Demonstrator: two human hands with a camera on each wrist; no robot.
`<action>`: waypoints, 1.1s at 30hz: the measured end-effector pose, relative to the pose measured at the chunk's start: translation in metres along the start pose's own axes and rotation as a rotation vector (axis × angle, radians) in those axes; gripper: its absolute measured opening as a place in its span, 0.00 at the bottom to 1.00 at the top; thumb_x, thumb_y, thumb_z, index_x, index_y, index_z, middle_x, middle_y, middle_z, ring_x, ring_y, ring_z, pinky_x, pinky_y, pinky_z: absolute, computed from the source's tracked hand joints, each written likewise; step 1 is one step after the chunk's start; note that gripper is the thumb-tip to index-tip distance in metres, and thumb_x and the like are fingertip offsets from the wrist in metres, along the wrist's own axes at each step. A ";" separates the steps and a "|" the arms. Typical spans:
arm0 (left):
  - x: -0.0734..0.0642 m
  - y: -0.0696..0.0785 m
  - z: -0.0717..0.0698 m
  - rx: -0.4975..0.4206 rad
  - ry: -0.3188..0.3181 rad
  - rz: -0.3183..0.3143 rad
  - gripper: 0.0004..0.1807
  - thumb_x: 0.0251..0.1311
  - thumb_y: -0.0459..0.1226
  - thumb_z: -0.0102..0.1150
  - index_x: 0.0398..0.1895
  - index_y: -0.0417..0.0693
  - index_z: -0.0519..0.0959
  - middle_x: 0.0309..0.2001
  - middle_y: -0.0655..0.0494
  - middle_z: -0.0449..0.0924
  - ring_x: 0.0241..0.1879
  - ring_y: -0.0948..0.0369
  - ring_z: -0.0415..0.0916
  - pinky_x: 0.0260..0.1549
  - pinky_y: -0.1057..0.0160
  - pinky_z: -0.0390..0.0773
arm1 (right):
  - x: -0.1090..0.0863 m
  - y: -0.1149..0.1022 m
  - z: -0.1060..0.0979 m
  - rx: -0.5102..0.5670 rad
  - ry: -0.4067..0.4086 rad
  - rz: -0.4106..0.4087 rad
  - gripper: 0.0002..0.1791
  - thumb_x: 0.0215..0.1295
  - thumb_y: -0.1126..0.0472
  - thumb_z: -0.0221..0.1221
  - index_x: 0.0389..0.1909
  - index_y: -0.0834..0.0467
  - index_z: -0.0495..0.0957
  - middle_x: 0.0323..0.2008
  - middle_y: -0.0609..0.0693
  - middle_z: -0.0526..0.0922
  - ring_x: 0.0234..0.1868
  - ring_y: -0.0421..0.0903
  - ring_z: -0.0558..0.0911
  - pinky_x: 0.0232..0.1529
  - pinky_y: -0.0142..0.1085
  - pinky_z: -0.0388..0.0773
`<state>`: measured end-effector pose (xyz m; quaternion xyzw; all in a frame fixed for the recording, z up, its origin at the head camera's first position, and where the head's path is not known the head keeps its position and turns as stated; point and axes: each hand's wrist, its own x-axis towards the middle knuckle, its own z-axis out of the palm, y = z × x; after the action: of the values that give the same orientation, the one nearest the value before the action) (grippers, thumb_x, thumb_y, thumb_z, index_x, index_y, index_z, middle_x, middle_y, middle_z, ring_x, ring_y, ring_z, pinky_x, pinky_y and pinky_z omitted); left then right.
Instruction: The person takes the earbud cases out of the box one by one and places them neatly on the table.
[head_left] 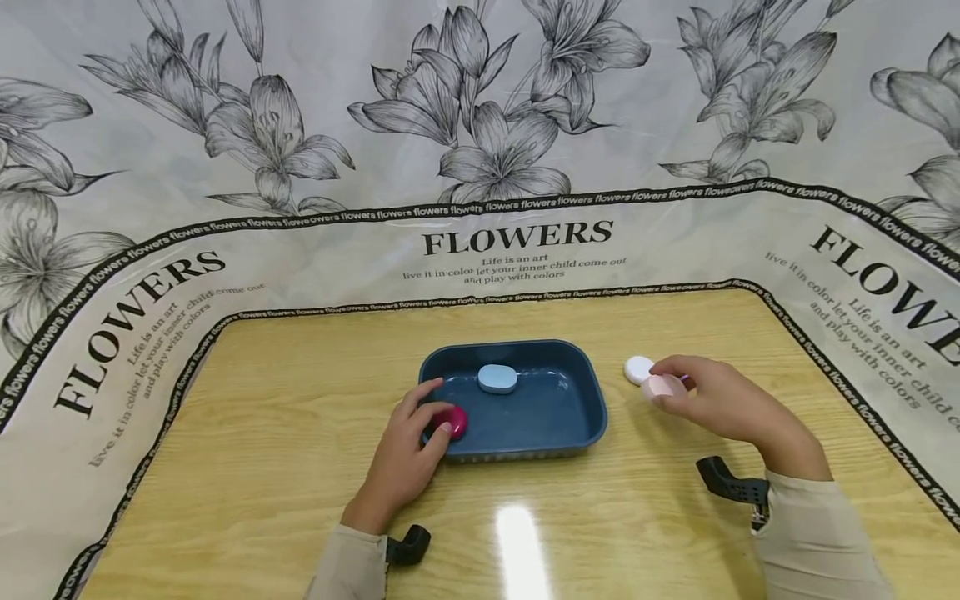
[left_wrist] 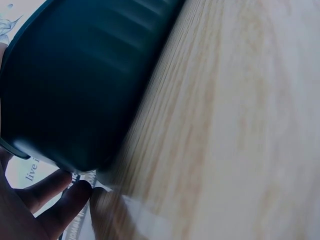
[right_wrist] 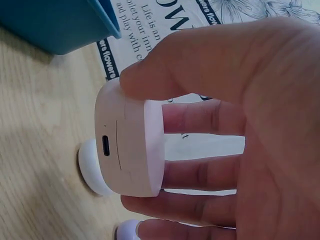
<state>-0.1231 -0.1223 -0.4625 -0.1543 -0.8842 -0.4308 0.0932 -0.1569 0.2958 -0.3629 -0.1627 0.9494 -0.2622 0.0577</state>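
In the head view we find the right hand (head_left: 726, 402) above the counter (head_left: 247, 467), to the right of the blue tray (head_left: 543, 417), its thumb and fingers pinching a pink case (head_left: 660, 387); a white case (head_left: 637, 369) lies just beside it on the wood. The left hand (head_left: 405, 442) reaches over the tray's left wall, thumb and curled forefinger about a red case (head_left: 456, 423) inside; we cannot tell how firmly. A light blue case (head_left: 497, 378) lies toward the tray's far wall. In the left wrist view we see the tray's outer wall and some slightly spread fingers near its corner; the red case is hidden. In the right wrist view the thumb and fingers part only to the pink case's width; its edge shows a dark port (right_wrist: 105, 145) and a seam. A purple item (right_wrist: 128, 230) is partly covered. We judge the pink case light, stiff, smooth enough to slip and easily scuffed; best held across its rounded ends, without prying at the seam.
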 end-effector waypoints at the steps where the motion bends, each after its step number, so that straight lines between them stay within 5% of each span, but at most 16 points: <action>1: -0.001 0.000 0.000 -0.002 0.001 -0.003 0.13 0.71 0.41 0.55 0.53 0.52 0.83 0.72 0.71 0.60 0.71 0.58 0.57 0.64 0.45 0.67 | 0.001 0.000 0.002 -0.001 -0.008 0.002 0.20 0.65 0.55 0.66 0.53 0.61 0.79 0.45 0.55 0.82 0.41 0.50 0.78 0.36 0.41 0.73; 20: -0.008 -0.004 -0.004 0.004 0.045 0.011 0.12 0.70 0.39 0.56 0.51 0.52 0.83 0.72 0.67 0.62 0.70 0.56 0.59 0.63 0.42 0.67 | 0.012 0.004 0.014 0.024 -0.096 -0.034 0.17 0.64 0.56 0.67 0.49 0.60 0.80 0.43 0.52 0.79 0.40 0.47 0.73 0.40 0.41 0.72; 33: -0.003 -0.001 0.000 0.004 0.015 0.018 0.12 0.71 0.41 0.54 0.53 0.54 0.82 0.72 0.70 0.60 0.71 0.59 0.57 0.64 0.44 0.66 | 0.005 0.011 0.015 0.009 -0.118 -0.002 0.18 0.63 0.54 0.68 0.49 0.60 0.79 0.39 0.49 0.78 0.38 0.46 0.73 0.39 0.39 0.72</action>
<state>-0.1210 -0.1235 -0.4643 -0.1587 -0.8830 -0.4293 0.1039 -0.1616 0.2960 -0.3820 -0.1788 0.9429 -0.2567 0.1141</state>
